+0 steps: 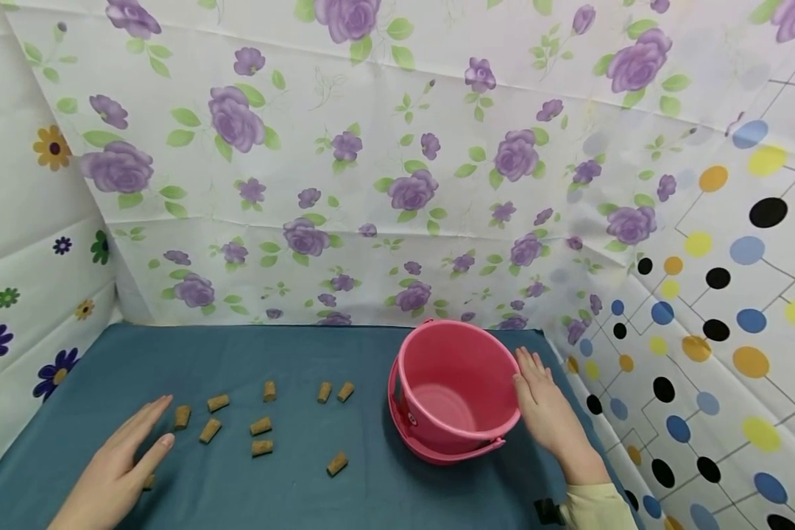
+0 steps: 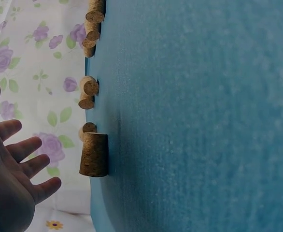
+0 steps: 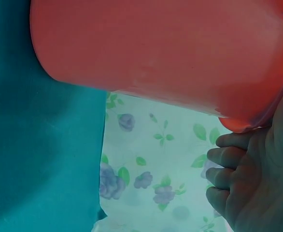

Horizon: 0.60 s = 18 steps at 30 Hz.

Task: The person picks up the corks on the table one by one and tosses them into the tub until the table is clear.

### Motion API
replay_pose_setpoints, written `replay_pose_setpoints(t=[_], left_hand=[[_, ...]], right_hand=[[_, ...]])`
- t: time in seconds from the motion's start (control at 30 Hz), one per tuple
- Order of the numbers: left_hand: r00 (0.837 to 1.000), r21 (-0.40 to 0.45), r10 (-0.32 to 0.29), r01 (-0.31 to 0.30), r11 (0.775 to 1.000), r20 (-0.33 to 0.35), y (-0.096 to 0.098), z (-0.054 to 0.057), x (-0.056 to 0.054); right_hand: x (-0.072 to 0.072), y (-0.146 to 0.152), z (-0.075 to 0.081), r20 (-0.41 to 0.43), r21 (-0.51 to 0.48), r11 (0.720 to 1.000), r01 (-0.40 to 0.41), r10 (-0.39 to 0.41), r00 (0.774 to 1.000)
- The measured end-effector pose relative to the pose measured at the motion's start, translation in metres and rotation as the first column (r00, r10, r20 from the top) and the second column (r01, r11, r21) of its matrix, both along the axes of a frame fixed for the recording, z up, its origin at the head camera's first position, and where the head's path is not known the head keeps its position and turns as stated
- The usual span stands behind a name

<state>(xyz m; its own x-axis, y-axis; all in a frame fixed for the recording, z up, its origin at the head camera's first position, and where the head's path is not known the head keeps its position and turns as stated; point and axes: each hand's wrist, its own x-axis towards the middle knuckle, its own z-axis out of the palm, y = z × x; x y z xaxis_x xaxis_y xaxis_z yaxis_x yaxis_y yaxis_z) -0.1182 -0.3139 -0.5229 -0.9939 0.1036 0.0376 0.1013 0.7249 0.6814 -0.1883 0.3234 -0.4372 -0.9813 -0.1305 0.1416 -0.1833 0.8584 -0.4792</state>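
A pink bucket [image 1: 460, 383] stands on the blue cloth [image 1: 291, 493], its mouth facing up and its inside bare. Its handle [image 1: 445, 455] hangs down round the near side. My right hand [image 1: 548, 405] lies along the bucket's right rim, fingers extended and thumb right at the edge; in the right wrist view the bucket wall [image 3: 165, 48] fills the top. Over the left of the cloth hovers my left hand [image 1: 122, 460], fingers spread and holding nothing. Several corks lie scattered there, including one cork [image 1: 182, 417] just past its fingertips and another [image 2: 94, 154] beside it in the left wrist view.
More corks lie between the left hand and the bucket, such as a single cork [image 1: 337, 464] nearer the front. A flowered sheet [image 1: 344, 184] hangs behind the cloth, and a dotted sheet [image 1: 722, 353] rises at the right. A black object [image 1: 548, 511] sits by the right sleeve.
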Motion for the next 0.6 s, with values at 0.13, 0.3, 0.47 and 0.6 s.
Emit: replay_pose_setpoints(t=[0.13,0.3,0.47,0.6], left_hand=[[1.0,-0.018,0.006,-0.007,1.0,-0.007,-0.003,-0.001,-0.002],[0.999,-0.079,0.027,-0.03,0.996,-0.036,-0.01,0.0,-0.003],[0.996,-0.205,0.048,-0.064,0.977,-0.08,-0.016,-0.005,-0.001],[0.997,-0.272,0.049,-0.064,0.96,-0.064,-0.025,-0.01,0.002]], right_hand=[[-0.001,-0.001,0.0,0.006,-0.001,1.0,0.004,-0.004,1.0],[-0.002,-0.001,0.001,0.008,-0.006,1.0,0.008,-0.008,1.0],[-0.001,-0.001,0.002,0.02,-0.004,1.0,0.011,-0.01,1.0],[0.0,-0.001,0.002,0.028,-0.005,1.0,0.013,-0.013,1.0]])
